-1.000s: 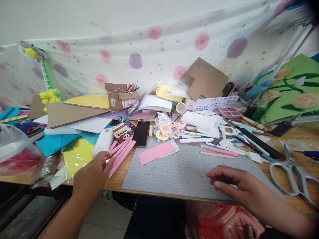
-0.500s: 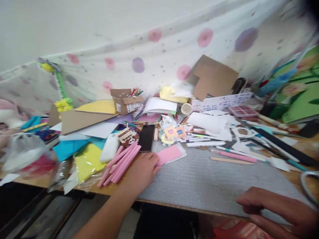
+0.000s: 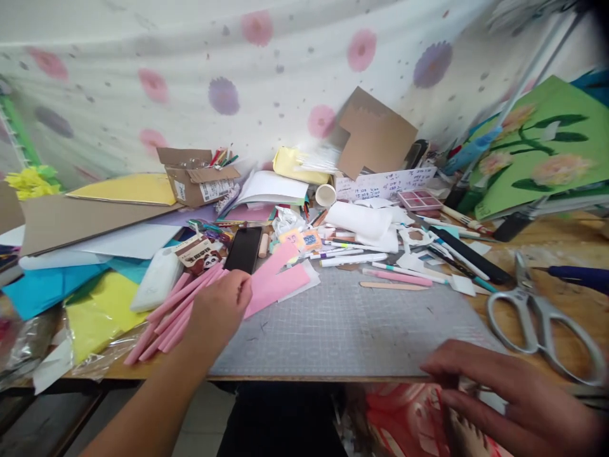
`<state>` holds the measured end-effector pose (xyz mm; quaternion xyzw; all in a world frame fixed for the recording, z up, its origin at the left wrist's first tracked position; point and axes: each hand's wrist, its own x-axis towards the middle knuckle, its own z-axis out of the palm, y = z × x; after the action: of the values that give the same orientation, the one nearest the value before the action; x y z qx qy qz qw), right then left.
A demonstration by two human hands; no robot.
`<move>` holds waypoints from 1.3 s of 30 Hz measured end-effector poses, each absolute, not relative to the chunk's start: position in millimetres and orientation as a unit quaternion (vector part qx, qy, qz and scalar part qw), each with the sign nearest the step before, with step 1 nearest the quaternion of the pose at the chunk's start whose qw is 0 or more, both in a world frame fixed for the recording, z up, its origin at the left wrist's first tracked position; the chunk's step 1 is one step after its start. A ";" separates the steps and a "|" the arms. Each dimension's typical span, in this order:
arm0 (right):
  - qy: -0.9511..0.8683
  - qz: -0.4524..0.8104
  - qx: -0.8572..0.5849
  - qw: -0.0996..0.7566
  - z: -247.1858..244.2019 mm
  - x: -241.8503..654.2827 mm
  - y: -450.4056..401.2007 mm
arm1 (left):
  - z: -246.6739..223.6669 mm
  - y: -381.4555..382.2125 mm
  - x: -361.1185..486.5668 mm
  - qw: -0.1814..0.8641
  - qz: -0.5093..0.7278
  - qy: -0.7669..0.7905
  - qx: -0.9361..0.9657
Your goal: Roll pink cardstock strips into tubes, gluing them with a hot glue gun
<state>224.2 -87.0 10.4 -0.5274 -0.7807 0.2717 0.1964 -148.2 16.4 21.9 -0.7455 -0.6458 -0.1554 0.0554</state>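
Note:
My left hand (image 3: 219,310) is closed, its fingers pinching one end of a pink paper strip (image 3: 275,261) that slants up and away over the grey cutting mat. A second pink strip (image 3: 283,287) lies beside it on a white sheet (image 3: 311,277). Several rolled pink tubes (image 3: 178,311) rest left of this hand, partly behind the wrist. Over the mat's front right edge, my right hand (image 3: 509,393) holds nothing; its thumb and index finger are apart. Large metal scissors (image 3: 537,317) lie beyond it.
A black phone (image 3: 243,249) lies behind my left hand. White pens, paper scraps and a white roll (image 3: 359,219) crowd the back of the grey mat (image 3: 361,336). At the left are yellow sheets (image 3: 102,308), with a cardboard box (image 3: 190,181) further back.
The view has turned right, bringing the scissors fully into view. My left hand now holds one pink strip fanned away from the other. My right hand remains near the front edge, fingers apart.

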 end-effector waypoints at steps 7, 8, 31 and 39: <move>-0.781 0.220 -0.510 0.287 19.0 233.7 -69.7 | 28.6 8.9 -90.8 -0.098 -0.162 -0.546 -0.816; -0.769 0.228 -0.519 0.295 19.0 235.7 -66.2 | 28.6 7.7 -80.1 -0.131 -0.154 -0.524 -0.828; -0.526 0.495 -0.591 0.359 9.6 241.8 -26.3 | 40.2 27.0 -31.5 -0.265 -0.035 -0.434 -0.860; -0.493 0.514 -0.622 0.325 -7.3 229.6 -22.7 | 16.1 -2.5 1.7 0.032 -0.079 -0.227 -0.970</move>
<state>229.6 -22.7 -7.3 -0.6225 -0.4928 0.5139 0.3249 1.7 -2.5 16.1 -0.9703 -0.2266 -0.0791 0.0319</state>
